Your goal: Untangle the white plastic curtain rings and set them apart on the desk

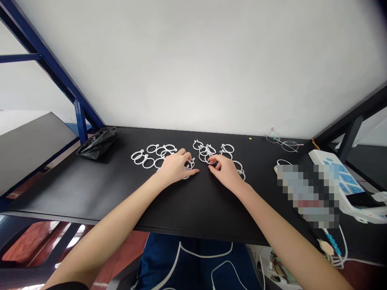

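Observation:
Many thin white rings, each with a small round knob, lie on a black tabletop (pixel 187 201) in two loose groups. The left group (pixel 148 162) spreads out beside and behind my left hand (pixel 175 166). Its fingers curl over a few white rings (pixel 189 165), while the thumb points right. My right hand (pixel 226 171) is at the right group (pixel 203 151); its thumb and index fingertip are close together at the near edge of a white ring. More rings (pixel 238 166) show behind and beside this hand, partly covered by it.
A crumpled black plastic bag (pixel 98 143) sits at the back left. Eyeglasses (pixel 281 141) lie at the back right. A blurred-out phone-like object (pixel 306 195), a white power strip (pixel 347 185) and cables (pixel 341 257) are at the right. A white wall (pixel 196 64) stands behind the table.

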Demonstrator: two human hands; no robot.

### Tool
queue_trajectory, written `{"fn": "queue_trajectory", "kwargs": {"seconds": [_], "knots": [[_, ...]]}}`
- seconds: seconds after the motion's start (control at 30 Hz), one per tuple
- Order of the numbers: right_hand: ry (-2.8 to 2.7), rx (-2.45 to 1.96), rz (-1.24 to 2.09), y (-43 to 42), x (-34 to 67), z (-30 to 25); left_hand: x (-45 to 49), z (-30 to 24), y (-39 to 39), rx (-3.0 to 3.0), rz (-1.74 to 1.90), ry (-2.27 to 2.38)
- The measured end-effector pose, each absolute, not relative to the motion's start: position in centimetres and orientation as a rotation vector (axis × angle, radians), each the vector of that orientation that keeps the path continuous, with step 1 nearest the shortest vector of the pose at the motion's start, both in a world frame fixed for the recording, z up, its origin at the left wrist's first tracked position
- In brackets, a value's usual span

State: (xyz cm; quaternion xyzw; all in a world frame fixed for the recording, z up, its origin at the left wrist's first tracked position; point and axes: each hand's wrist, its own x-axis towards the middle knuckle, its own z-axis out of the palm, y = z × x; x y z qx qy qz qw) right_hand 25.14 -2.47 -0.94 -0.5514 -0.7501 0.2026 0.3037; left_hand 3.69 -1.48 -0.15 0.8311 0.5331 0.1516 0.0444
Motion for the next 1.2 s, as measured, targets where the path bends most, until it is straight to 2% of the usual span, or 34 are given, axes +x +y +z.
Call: {"fn": "queue_trajectory", "kwargs": {"seconds": [0.63, 0.97, 1.2], "knots": [[-1.781, -1.295, 0.394, -2.49, 25.19, -0.73, 4.15, 0.36, -1.86, 2.525, 0.694, 1.649], [-1.846, -1.183, 0.491, -2.96, 24.73, -0.43, 4.23, 0.24, -2.0, 2.568, 0.781, 1.477], [-1.933, -1.104, 0.565, -3.06, 24.4, -0.82, 4.32, 0.26, -2.13, 2.66, 0.699, 1.386]]}}
